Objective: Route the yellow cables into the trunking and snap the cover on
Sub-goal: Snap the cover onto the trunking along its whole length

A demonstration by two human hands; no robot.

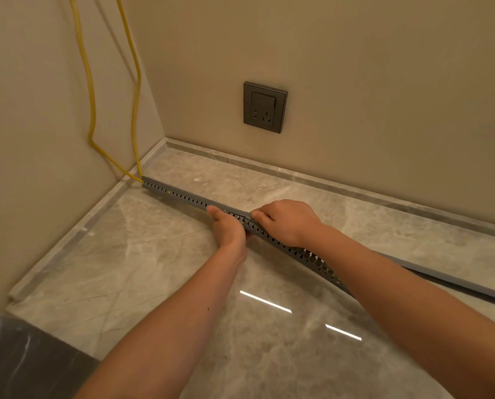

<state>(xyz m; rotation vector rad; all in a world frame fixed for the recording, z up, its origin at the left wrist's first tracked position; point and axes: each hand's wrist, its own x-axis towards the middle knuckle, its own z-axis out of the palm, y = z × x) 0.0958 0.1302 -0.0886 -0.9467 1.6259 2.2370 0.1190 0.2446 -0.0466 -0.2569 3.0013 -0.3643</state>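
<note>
A long grey slotted trunking (180,196) lies diagonally on the marble floor, from the wall corner at left toward the lower right. Two yellow cables (92,116) hang down the left wall and enter the trunking's far end. Yellow shows through the slots near the right part. A grey cover covers the far part of the trunking. My left hand (229,228) grips the trunking from the near side, thumb on top. My right hand (289,221) presses its fingers on the cover just to the right. A grey cover strip (453,280) lies on the floor at right.
A dark grey wall socket (265,106) sits low on the back wall. Marble skirting (298,171) runs along both walls. A dark marbled surface (25,361) fills the lower left corner. Glossy floor (142,269) with light reflections spreads in front.
</note>
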